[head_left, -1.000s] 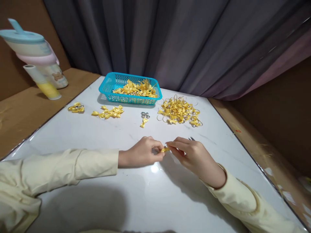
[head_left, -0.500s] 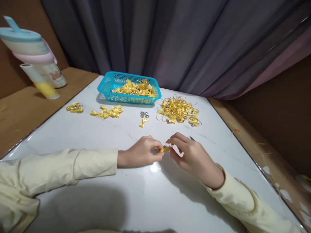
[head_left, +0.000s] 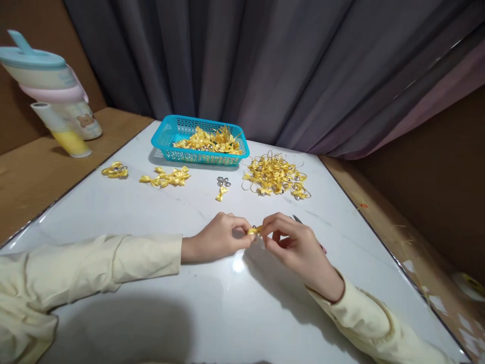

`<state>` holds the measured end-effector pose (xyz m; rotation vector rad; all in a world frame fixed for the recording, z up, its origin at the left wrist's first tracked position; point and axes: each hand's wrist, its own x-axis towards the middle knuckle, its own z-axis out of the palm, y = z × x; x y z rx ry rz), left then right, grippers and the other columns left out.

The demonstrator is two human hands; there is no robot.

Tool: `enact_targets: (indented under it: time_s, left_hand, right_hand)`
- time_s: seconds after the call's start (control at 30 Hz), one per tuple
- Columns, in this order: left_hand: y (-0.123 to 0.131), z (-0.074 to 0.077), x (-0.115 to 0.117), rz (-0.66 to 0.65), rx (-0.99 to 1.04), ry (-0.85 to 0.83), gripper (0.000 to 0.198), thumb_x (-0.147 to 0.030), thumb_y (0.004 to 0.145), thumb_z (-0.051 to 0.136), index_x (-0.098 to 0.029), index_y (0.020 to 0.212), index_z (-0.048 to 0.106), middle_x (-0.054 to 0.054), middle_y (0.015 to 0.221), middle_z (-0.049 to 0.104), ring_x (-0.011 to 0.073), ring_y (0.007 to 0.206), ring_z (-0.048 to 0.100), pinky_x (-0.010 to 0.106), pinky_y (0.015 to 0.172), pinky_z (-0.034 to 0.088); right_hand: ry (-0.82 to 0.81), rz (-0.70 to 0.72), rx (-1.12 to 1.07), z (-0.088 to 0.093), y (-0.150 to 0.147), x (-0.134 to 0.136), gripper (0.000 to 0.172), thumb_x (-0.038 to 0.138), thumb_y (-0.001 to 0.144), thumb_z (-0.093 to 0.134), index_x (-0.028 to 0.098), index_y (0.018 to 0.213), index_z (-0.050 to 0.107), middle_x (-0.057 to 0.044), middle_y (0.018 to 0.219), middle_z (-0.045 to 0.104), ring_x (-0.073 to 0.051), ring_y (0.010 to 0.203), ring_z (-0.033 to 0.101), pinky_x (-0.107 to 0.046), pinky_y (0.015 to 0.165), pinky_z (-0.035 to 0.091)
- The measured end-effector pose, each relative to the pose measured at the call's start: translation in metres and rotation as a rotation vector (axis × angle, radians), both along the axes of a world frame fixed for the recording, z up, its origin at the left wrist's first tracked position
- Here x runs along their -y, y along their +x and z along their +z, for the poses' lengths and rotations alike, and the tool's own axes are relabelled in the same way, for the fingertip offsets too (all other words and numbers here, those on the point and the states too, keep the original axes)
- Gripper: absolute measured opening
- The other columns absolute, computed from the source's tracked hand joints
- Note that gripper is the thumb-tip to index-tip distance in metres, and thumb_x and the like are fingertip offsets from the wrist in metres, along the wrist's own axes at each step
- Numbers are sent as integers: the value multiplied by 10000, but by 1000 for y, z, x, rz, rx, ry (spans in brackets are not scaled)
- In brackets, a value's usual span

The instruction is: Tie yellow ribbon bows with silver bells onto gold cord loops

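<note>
One yellow bow [head_left: 252, 231] is pinched in the left hand [head_left: 215, 237] above the middle of the table [head_left: 151, 212], seemingly for steadiness, the right hand [head_left: 299, 247] narrowly closed at its right end, hold unclear.

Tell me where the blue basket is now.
In the head view, the blue basket stands left of centre near the curtain, behind and left of the big yellow bow pile.

- Left sleeve [head_left: 144, 258], toward 8 o'clock: long, pale cream-yellow cloth, straight plain cuff [head_left: 173, 254], soft creases across it, deeper folds [head_left: 28, 323] further out.
- Right sleeve [head_left: 373, 316], toward 4 o'clock: matching cream-yellow, with a curved, ring-like crease around the forearm.
</note>
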<state>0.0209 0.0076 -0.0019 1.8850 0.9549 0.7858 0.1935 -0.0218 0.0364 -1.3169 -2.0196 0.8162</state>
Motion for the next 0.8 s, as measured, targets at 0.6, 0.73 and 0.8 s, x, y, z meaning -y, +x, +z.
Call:
enact_targets:
  time_s: [0.6,0.73,0.8]
  left_hand:
    - [4,2,-8,104,156,-388,106,-203,709,572,-110,689,620,3,604,627,103,569,542,186,510,377]
    - [4,0,-5,74,138,-335,139,-213,742,533,-113,691,614,13,629,629,109,590,543,196,541,396]
    - [3,-1,-3,68,131,-298,135,-205,749,524,-116,705,615,9,618,623,112,586,545,202,553,408]
  right_hand:
    - [-306,-253,-318,-38,-19,9,189,295,746,591,190,836,463,18,703,577,-69,392,494,-181,322,381]
    - [-497,-300,-517,-39,-20,2,222,330,718,631,156,765,501,2,588,608,-114,380,554,-216,346,454]
    - [-614,-286,-616,-37,-21,-1,244,338,702,649,115,735,557,-27,590,625,-128,404,587,-229,390,492]
